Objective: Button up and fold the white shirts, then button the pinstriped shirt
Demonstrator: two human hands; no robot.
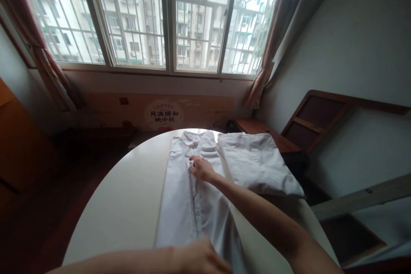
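Observation:
A white button-up shirt (175,197) lies lengthwise on the round white table (118,197), its collar toward the window and its front placket running down the middle. My right hand (201,168) is closed, thumb and fingers pinching the placket a little below the collar. Near the shirt's lower part, at the bottom edge of the view, is my left hand (201,257). It is blurred and partly cut off, so its grip does not show. Right of the shirt rests a folded white garment (257,160).
Beyond the table, a printed banner (205,109) runs beneath the barred window (199,21). Tied curtains (261,75) hang at both sides. A brown wooden piece of furniture (266,132) and a wooden frame (316,115) stand by the right wall.

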